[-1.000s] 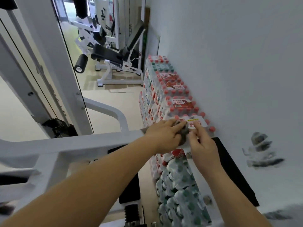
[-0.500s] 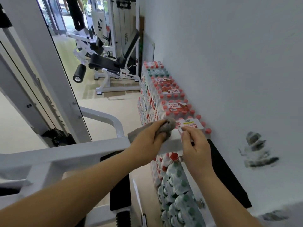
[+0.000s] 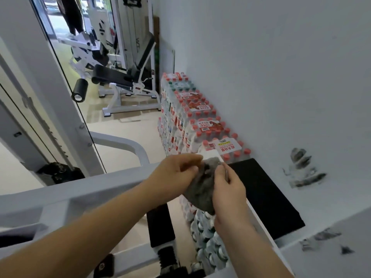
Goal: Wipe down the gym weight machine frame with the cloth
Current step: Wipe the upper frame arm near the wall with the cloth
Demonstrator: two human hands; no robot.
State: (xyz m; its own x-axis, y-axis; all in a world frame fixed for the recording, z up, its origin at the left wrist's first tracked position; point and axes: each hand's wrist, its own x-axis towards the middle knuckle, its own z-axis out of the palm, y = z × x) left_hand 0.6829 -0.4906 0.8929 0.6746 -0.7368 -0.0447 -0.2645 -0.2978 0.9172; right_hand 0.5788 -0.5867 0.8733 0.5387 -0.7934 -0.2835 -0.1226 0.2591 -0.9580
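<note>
Half a second ago the left hand [image 3: 176, 175] alone pressed the cloth [image 3: 202, 189] flat on top of the frame [image 3: 80, 193], close to the bar's far end, while the right hand [image 3: 228, 189] pinched at that end without the cloth. Now the cloth is off the bar top. It hangs bunched between the two hands at the centre of the frame, just below the bar's white tip. The left hand's fingers curl onto its left edge, and the right hand pinches its upper right edge between thumb and fingers, so both hands grip it.

Wiping looks paused. This reads as a regrip or refold, probably to turn up a fresh face before the next stroke. The bar's long run toward the lower left and the uprights at the left are still to be judged as wiped or not, since no dirt shows on them.

A second ago the hands were also together at the bar's end with the cloth between them, but higher and tighter against the tip.

The bottle packs [image 3: 190, 117] stand along the wall [image 3: 281, 77] as before, and the black pad [image 3: 265, 197] lies at the right. The view has tilted slightly down.
</note>
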